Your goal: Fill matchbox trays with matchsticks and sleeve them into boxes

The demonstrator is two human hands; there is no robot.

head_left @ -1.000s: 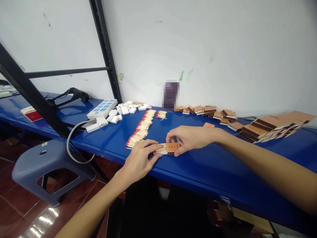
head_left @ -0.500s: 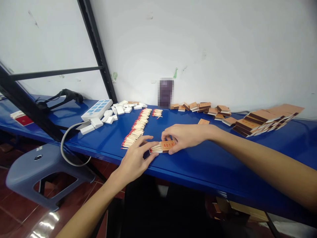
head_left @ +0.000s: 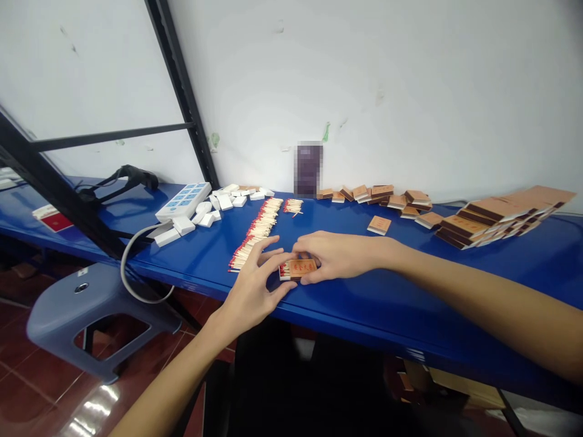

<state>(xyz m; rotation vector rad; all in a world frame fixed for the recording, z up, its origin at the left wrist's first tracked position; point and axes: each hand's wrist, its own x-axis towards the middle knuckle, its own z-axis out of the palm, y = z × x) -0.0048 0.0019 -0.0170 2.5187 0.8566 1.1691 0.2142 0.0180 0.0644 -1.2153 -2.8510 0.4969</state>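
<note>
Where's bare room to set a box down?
The blue table is bare between the right forearm and its front edge, and between the small match pile and the lone matchbox. Crowded: along the wall, with matchboxes and white pieces.

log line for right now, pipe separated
right hand: holds matchbox | left hand: at tray end, contact unclear | tray: partly out, match heads showing | loose matches: on table
</note>
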